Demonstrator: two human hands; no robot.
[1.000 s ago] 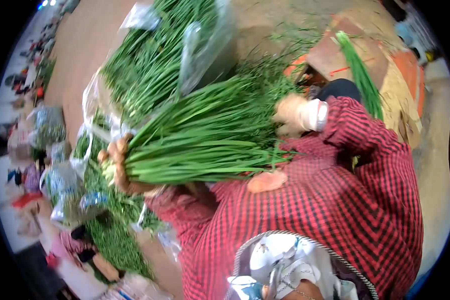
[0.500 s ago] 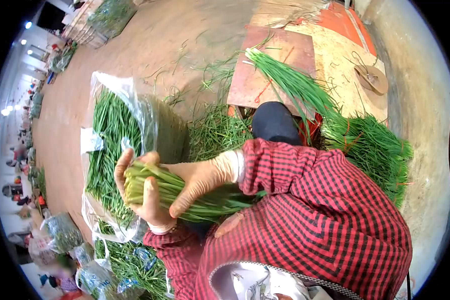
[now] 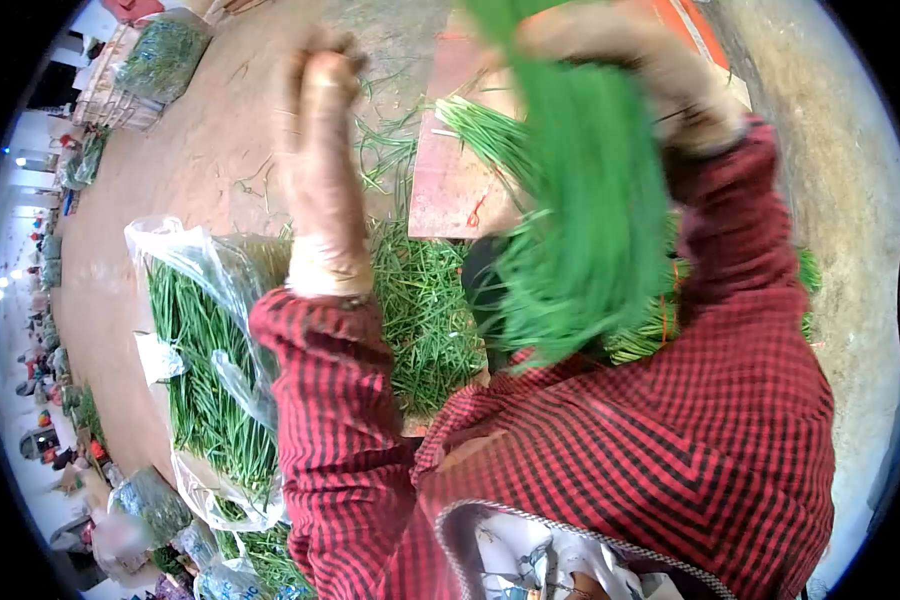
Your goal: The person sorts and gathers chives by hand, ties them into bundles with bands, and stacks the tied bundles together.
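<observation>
My right hand [image 3: 640,60], gloved and blurred, grips a bunch of green stalks [image 3: 595,200] at the upper right. The bunch hangs down, smeared by motion, in front of the low board. Off to the left, my left hand [image 3: 325,160] is raised away from the bunch, its gloved fingers blurred near the top. Behind the moving bunch, another bunch of greens [image 3: 480,125] with pale ends lies on the reddish board [image 3: 425,190].
An open plastic bag [image 3: 210,255] packed with greens stands at left. Loose greens [image 3: 425,320] lie between my arms. Tied bunches [image 3: 640,342] are at right, near the wall [image 3: 820,130]. More filled bags [image 3: 160,60] stand further off.
Both hands were together around the bunch's pale ends. Since then my left hand has let go and risen, and my right hand has lifted the bunch up and right.
</observation>
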